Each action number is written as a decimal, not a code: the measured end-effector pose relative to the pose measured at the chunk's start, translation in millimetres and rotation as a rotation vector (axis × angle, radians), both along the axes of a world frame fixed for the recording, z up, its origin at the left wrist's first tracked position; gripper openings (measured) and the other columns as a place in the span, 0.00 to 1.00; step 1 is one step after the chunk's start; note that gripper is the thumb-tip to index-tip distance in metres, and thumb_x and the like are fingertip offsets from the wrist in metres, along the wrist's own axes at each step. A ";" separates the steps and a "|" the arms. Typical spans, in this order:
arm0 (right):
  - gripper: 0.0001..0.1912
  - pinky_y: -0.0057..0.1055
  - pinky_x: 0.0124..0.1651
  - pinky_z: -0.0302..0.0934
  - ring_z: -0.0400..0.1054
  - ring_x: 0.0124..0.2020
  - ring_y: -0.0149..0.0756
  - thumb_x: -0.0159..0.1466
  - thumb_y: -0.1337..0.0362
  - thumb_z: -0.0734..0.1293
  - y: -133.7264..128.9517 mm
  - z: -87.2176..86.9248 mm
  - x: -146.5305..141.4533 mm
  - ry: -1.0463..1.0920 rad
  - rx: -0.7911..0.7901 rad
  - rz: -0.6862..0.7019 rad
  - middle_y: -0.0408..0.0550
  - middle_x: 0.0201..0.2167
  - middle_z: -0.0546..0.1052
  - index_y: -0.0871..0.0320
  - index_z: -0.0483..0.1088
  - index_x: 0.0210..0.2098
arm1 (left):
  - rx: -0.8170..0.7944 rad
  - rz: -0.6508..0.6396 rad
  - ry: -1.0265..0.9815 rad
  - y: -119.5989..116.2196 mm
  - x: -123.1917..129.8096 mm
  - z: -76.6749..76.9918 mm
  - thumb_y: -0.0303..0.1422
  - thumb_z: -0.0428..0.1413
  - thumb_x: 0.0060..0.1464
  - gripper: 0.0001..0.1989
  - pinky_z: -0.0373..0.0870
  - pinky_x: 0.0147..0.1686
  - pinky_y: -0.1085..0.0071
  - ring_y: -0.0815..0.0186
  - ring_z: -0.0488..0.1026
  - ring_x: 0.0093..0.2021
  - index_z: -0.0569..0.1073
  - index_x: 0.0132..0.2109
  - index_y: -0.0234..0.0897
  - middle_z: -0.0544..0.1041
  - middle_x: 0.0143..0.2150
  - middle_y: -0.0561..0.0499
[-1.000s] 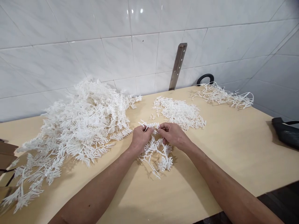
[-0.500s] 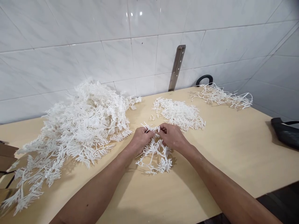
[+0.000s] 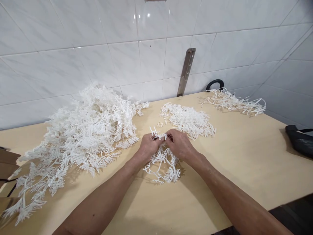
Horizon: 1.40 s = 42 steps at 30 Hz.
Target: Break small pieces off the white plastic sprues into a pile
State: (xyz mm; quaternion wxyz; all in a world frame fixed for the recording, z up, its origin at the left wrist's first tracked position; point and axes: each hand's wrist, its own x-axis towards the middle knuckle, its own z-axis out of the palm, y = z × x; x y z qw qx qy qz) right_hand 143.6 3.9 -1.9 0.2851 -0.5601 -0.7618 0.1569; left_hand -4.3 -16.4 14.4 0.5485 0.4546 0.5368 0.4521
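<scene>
Near the middle of the table, my left hand [image 3: 149, 146] pinches a small white branched sprig [image 3: 156, 133] whose forked end sticks up above the fingers. My right hand [image 3: 179, 143] is closed on the same sprig's tufted end, fingertips close to the left ones. Below both hands lies a white branching piece [image 3: 166, 168], partly hidden by them. Beyond the right hand is a flat heap of small white tufts [image 3: 189, 119]. A large pile of white branched pieces [image 3: 90, 127] fills the left.
Bare thin white stems [image 3: 234, 102] lie at the back right beside a black ring [image 3: 215, 85]. A metal strip [image 3: 186, 71] stands against the tiled wall. A black object [image 3: 299, 140] is at the right edge, a cardboard box [image 3: 8, 163] at the left.
The sprig between my hands has turned, its forked end now pointing up. My fingertips have come closer together. The view has shifted slightly.
</scene>
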 end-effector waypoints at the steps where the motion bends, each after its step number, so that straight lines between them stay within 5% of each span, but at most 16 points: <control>1: 0.07 0.31 0.35 0.54 0.65 0.31 0.37 0.62 0.69 0.60 1.5 0.1 1.5 -0.012 0.005 -0.041 0.49 0.30 0.75 0.58 0.69 0.31 | -0.026 -0.003 -0.033 -1.2 0.9 2.1 0.37 0.67 0.38 0.13 0.51 0.19 0.75 0.74 0.56 0.18 0.72 0.25 0.34 0.63 0.17 0.58; 5: 0.08 0.34 0.38 0.57 0.68 0.33 0.40 0.63 0.69 0.59 13.1 1.1 23.8 0.007 0.003 -0.265 0.51 0.32 0.76 0.58 0.70 0.32 | -0.091 -0.002 -0.151 -3.8 2.2 4.5 0.41 0.69 0.37 0.19 0.48 0.17 0.75 0.76 0.54 0.16 0.70 0.26 0.34 0.60 0.16 0.60; 10: 0.15 0.40 0.44 0.61 0.71 0.34 0.42 0.61 0.63 0.64 20.7 5.9 48.4 0.086 0.189 -0.395 0.59 0.44 0.76 0.62 0.70 0.47 | -0.066 0.014 -0.182 1.2 -2.8 -0.4 0.44 0.69 0.39 0.22 0.40 0.16 0.76 0.79 0.46 0.14 0.66 0.24 0.36 0.52 0.13 0.64; 12: 0.14 0.38 0.41 0.63 0.71 0.31 0.40 0.63 0.59 0.64 16.6 8.7 44.8 0.168 0.102 -0.320 0.55 0.39 0.77 0.60 0.71 0.45 | -0.067 0.016 -0.187 2.4 -4.2 -1.0 0.44 0.68 0.39 0.22 0.40 0.16 0.75 0.79 0.46 0.14 0.65 0.25 0.36 0.53 0.14 0.63; 15: 0.18 0.31 0.27 0.63 0.67 0.20 0.34 0.65 0.49 0.61 7.6 9.9 31.0 0.372 -0.245 -0.067 0.45 0.24 0.73 0.57 0.73 0.35 | -0.068 0.017 -0.196 2.6 -4.0 -1.2 0.45 0.69 0.39 0.23 0.41 0.16 0.75 0.79 0.47 0.14 0.64 0.24 0.37 0.54 0.14 0.63; 19: 0.21 0.27 0.19 0.58 0.63 0.15 0.29 0.63 0.44 0.63 2.2 4.0 17.9 0.540 -0.452 0.146 0.40 0.20 0.69 0.57 0.73 0.35 | -0.051 0.047 -0.227 3.4 -1.8 -2.9 0.46 0.69 0.38 0.23 0.43 0.16 0.76 0.79 0.48 0.14 0.66 0.27 0.36 0.56 0.15 0.63; 28: 0.14 0.24 0.18 0.57 0.62 0.16 0.27 0.61 0.51 0.66 5.4 -4.9 16.3 0.595 -0.440 0.118 0.38 0.18 0.66 0.56 0.71 0.30 | -0.068 0.025 -0.197 1.6 -2.1 1.4 0.43 0.69 0.39 0.23 0.43 0.15 0.76 0.78 0.50 0.14 0.63 0.25 0.37 0.56 0.15 0.62; 42: 0.13 0.25 0.19 0.53 0.61 0.16 0.27 0.61 0.53 0.64 -2.2 7.5 8.0 0.453 -0.388 0.089 0.38 0.20 0.68 0.56 0.68 0.28 | -0.027 0.041 -0.213 3.6 0.4 -6.6 0.40 0.68 0.39 0.19 0.46 0.16 0.77 0.78 0.50 0.14 0.66 0.26 0.36 0.58 0.15 0.62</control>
